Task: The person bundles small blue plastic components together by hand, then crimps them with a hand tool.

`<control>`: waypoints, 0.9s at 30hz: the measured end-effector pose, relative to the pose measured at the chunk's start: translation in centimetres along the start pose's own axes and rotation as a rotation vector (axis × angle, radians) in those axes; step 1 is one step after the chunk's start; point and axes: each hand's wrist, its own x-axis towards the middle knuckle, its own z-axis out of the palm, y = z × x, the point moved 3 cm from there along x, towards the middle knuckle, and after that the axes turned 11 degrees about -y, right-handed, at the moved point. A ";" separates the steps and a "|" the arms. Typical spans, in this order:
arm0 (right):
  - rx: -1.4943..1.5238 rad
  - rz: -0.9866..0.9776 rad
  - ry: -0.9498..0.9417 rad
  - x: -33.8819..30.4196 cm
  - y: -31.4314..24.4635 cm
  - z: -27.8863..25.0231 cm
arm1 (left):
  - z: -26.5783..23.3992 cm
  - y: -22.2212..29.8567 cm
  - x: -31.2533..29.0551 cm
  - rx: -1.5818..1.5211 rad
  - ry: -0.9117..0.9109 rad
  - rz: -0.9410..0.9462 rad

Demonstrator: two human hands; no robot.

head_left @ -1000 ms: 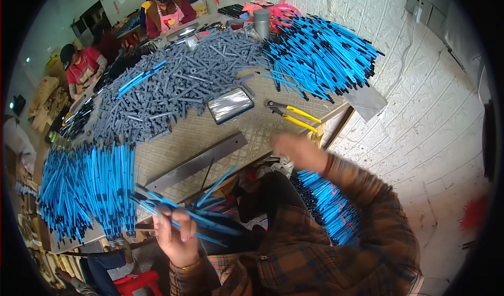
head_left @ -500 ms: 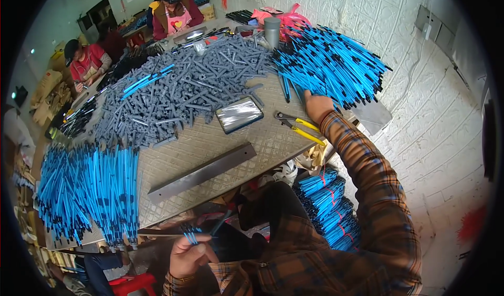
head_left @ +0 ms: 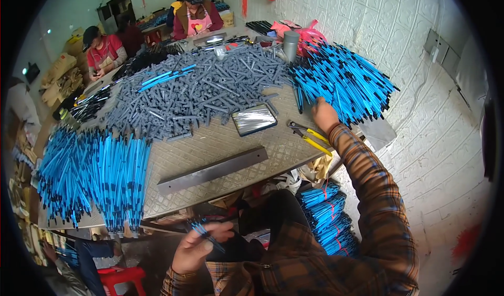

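Two heaps of blue rods are spread on the patterned worktable (head_left: 220, 138): a large fan of blue rods (head_left: 346, 81) at the far right corner and a second blue spread (head_left: 94, 175) at the near left edge, with a wide mound of grey plastic parts (head_left: 199, 88) noted between them. A long grey metal bar (head_left: 212, 170) is laid diagonally across the near middle of the table, a shiny foil tray (head_left: 253, 119) is set just beyond it, and yellow-handled pliers (head_left: 311, 136) are seen just beside the right wrist. Bundled blue rods (head_left: 328, 217) are stacked below the table edge on the right. The right hand (head_left: 324, 115) is stretched forward and is laid on the near ends of the right-hand fan, whose long axes run away from it toward the far right; whether its fingers are closed on any rod cannot be told. The left hand (head_left: 197, 246) is held low, well apart from that fan, and is clamped on a small bunch of blue rods (head_left: 202, 229) pointing up and left. The right hand is plainly the nearer to the fan.
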 end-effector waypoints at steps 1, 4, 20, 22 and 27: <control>0.107 -0.046 0.072 -0.2 -0.8 -0.5 | 0.2 0.0 -0.1 0.003 0.010 0.011; 0.241 -0.151 0.083 -1.8 -4.3 -1.5 | 0.1 0.0 0.5 -0.056 0.051 0.082; 0.522 -0.700 -0.331 -22.2 -15.7 -3.9 | 0.5 1.4 4.9 -0.257 0.452 0.489; 0.561 -0.714 -0.352 -22.8 -15.9 -3.1 | 0.6 1.5 4.8 -0.239 0.459 0.505; 0.766 -0.715 -0.407 -23.9 -16.3 -1.2 | 0.5 2.4 5.1 -0.215 0.517 0.609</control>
